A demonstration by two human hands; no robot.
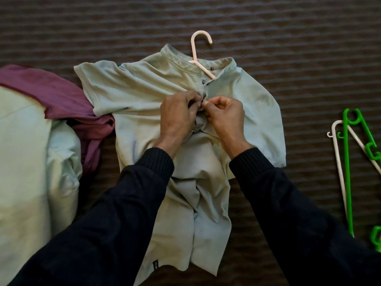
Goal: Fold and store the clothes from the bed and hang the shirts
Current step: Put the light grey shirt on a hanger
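My left hand (179, 112) and my right hand (223, 115) are knuckle to knuckle at the chest of the pale green short-sleeved shirt (144, 96), both curled tight and pinching the button placket between thumb and fingertips. A dark button peeks out just where my left thumb meets the cloth. My black knitted sleeves (127, 193) run down from both wrists and cover the lower sides of the shirt.

The shirt lies face up on the dark brown quilted bed cover (288, 48), collar away from me, sleeves spread to either side, the hem bunched toward me. Two more dark buttons show on the placket above my fingers. Inside the open collar sits a pale pink plastic hanger (194, 52), its hook lying on the cover beyond the neckline.

To my left, a crumpled maroon garment (61, 100) touches the shirt's sleeve, and it lies partly over a larger pale green garment (26, 162) at the edge. Well off to my right, a white plastic hanger (339, 172) and a bright green plastic hanger (348, 182) lie overlapping.
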